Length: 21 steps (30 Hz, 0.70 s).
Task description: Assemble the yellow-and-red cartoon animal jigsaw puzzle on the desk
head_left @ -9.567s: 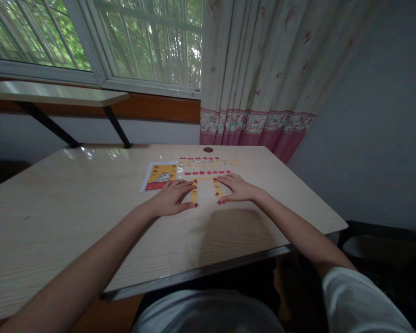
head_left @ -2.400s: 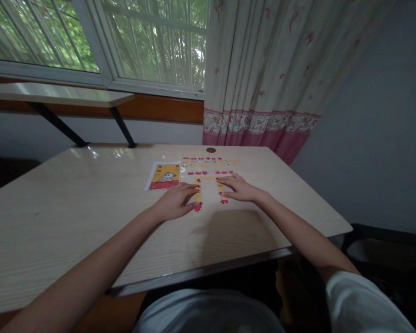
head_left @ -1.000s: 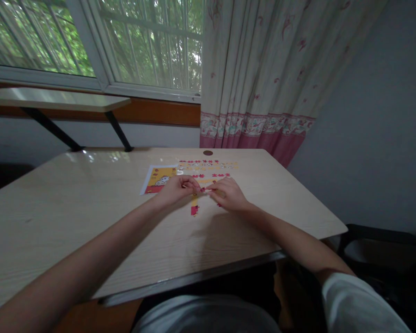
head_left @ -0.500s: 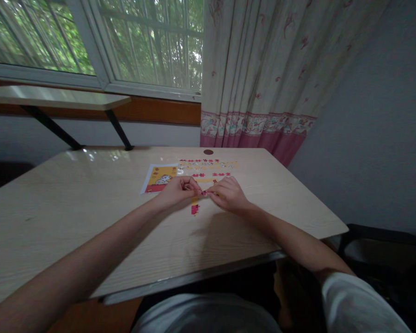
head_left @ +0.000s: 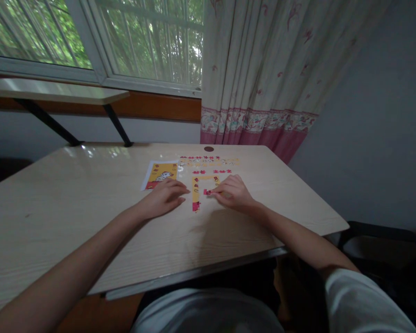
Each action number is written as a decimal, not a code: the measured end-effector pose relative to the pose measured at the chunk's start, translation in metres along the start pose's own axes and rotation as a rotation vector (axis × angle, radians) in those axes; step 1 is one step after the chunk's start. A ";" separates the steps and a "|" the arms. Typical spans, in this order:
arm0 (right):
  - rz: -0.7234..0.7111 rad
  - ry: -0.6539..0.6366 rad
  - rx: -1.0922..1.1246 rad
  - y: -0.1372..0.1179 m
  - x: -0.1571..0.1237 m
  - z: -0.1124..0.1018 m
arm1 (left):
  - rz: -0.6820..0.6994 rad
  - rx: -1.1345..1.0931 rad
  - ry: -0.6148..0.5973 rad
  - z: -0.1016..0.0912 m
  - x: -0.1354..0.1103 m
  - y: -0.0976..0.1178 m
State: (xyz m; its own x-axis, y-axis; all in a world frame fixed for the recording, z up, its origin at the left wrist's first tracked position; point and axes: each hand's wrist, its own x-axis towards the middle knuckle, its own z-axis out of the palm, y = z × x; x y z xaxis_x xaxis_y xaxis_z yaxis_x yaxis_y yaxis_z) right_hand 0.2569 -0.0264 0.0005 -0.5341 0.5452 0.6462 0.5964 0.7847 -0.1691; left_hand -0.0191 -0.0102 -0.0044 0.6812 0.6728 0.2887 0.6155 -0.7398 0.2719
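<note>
Fingers (head_left: 217, 190) of the right hand (head_left: 233, 193) close on one red piece (head_left: 206, 191). It lies flat on the table (head_left: 90, 217), just left of their tips and beside the L-shaped strip (head_left: 195, 196), whose long arm runs from far edge toward near edge. The left hand (head_left: 162, 199), open and flat, rests left of the strip, farther from the piece. Count: one piece, one strip, one card (head_left: 159, 173), two rows (head_left: 208, 162) of loose pieces by the far edge.

I can read nothing here: the picture card (head_left: 160, 175) and the puzzle pieces (head_left: 195, 195) carry only marks too small and blurred for words.
</note>
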 end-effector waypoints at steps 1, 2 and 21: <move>0.001 -0.023 0.035 -0.003 -0.002 0.002 | 0.007 0.004 -0.005 0.001 0.000 0.000; -0.001 -0.058 0.077 -0.007 -0.005 0.005 | 0.012 0.001 -0.011 0.001 0.000 0.000; 0.154 -0.241 0.187 -0.035 -0.012 0.031 | 0.003 0.007 -0.052 0.014 0.002 0.009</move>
State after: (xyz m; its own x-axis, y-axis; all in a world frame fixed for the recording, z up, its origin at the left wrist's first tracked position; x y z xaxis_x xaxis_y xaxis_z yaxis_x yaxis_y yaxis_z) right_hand 0.2244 -0.0513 -0.0247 -0.5861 0.6980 0.4114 0.5725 0.7161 -0.3993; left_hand -0.0071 -0.0158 -0.0143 0.7029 0.6691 0.2413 0.6159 -0.7423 0.2641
